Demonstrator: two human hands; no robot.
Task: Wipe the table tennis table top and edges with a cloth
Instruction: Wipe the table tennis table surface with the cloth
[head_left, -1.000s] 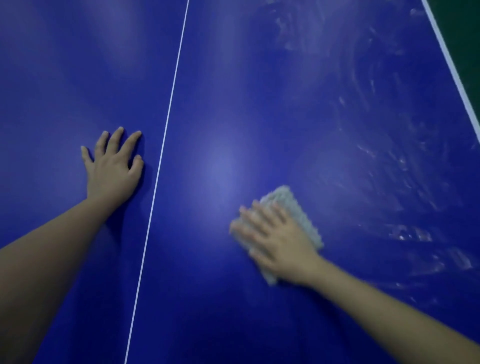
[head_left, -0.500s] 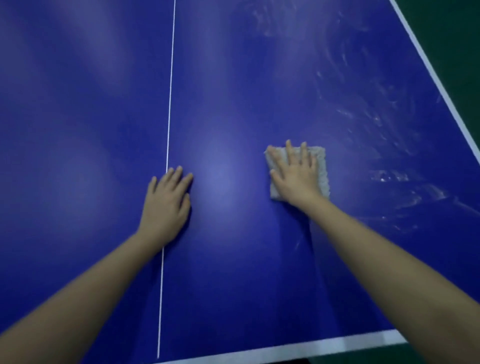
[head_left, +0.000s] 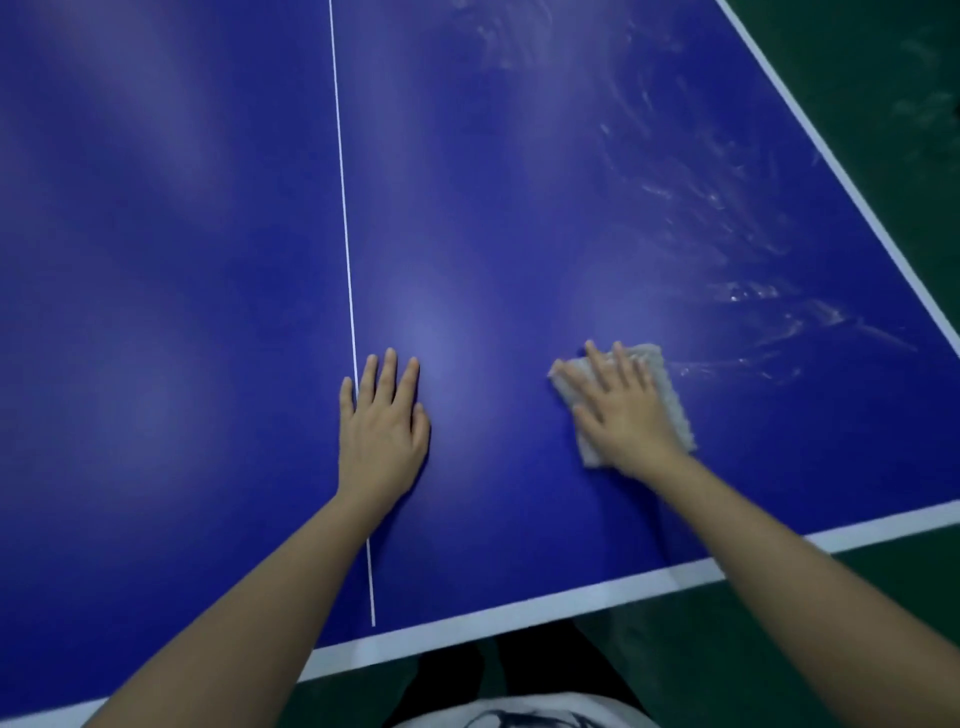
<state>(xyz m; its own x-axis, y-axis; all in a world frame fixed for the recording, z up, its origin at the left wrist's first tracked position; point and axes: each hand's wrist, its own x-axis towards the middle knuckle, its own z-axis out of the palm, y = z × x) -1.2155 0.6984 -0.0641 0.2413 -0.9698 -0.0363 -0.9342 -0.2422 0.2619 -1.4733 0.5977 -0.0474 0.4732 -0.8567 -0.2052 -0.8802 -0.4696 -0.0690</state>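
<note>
Your right hand (head_left: 621, 410) lies palm down on the pale grey, nubbly, folded rectangular cloth (head_left: 669, 405), fingers straight and slightly spread, pressing it flat against the deep blue table tennis table top (head_left: 519, 182) rather than pinching it. The cloth shows past your fingertips, along the outer side of your hand and under the heel of your palm. It sits on the right half of the table, near the broad white end edge (head_left: 519, 616) closest to you and well apart from the white side edge (head_left: 831, 156). Your left hand (head_left: 382, 431) rests flat on the bare blue surface, fingers straight and close together, holding nothing; it covers part of the thin white centre line (head_left: 343, 208), with the little finger on the line's far side. The two hands are near each other but apart. Whitish streaky smears (head_left: 727, 291) spread over the surface beyond and to the right of the cloth, reaching toward the side edge. Dark green floor (head_left: 883, 78) shows past both edges.
</note>
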